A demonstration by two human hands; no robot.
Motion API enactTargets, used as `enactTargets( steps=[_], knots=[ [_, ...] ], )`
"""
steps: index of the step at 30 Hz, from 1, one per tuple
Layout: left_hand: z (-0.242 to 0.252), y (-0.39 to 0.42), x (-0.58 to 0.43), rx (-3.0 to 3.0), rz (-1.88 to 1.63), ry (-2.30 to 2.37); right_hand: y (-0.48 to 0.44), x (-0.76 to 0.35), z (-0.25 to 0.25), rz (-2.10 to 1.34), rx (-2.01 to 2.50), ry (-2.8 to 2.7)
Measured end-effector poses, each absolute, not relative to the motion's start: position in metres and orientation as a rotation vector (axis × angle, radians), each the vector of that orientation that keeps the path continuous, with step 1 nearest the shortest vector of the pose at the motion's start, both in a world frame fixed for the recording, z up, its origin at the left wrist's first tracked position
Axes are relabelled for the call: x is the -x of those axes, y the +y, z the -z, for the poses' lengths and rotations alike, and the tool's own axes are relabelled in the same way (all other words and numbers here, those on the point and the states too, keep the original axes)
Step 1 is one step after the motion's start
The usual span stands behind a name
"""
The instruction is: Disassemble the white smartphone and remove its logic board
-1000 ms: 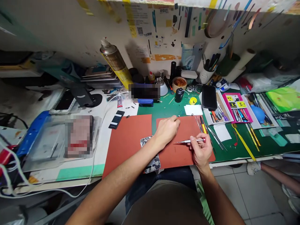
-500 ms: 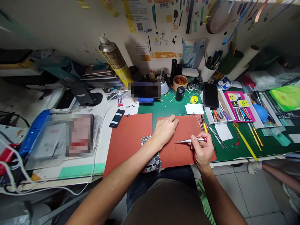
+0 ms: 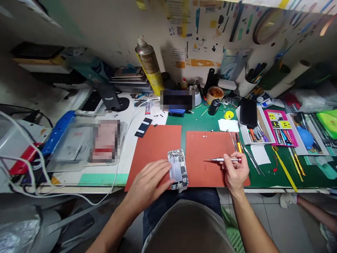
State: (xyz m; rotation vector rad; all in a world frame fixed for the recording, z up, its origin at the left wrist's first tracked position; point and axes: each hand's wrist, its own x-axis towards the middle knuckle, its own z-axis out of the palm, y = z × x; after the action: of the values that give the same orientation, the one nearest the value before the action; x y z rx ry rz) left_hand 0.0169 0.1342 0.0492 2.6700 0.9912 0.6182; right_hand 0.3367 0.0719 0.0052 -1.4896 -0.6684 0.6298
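- While the right hand (image 3: 235, 170) grips the screwdriver (image 3: 217, 160) near its red end, the tip points left over the right mat (image 3: 202, 175), apart from the phone (image 3: 178, 170).
- Left hand (image 3: 151, 179): unclenched, thumb apart from the fingers, at the phone's left edge; whether it presses on the rim, I cannot tell.
- The phone lies opened, insides up, across the gap between the left mat (image 3: 158, 144) and the right mat, near the front edge of the counter (image 3: 189, 121).
- It is probably light and stiff, with a smooth rim that could slip; the bare insides look fragile.
- Best hold: the rim along both long sides, clear of the insides.
- The screwdriver should be light too, rigid, and easiest to steer by its ridged shaft.
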Motion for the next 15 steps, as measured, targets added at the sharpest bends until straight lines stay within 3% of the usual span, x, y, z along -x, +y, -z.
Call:
enactTargets(
  steps=[7,15],
  knots=[
    [-0.021,0.104,-0.001,-2.821,-0.471,0.915,0.075,-0.324,-0.016,-0.596,1.506,-0.712],
    [-0.021,0.107,0.002,-2.813,-0.492,0.887,0.056,-0.25,-0.045,-1.234,1.39,-0.505]
  ],
)
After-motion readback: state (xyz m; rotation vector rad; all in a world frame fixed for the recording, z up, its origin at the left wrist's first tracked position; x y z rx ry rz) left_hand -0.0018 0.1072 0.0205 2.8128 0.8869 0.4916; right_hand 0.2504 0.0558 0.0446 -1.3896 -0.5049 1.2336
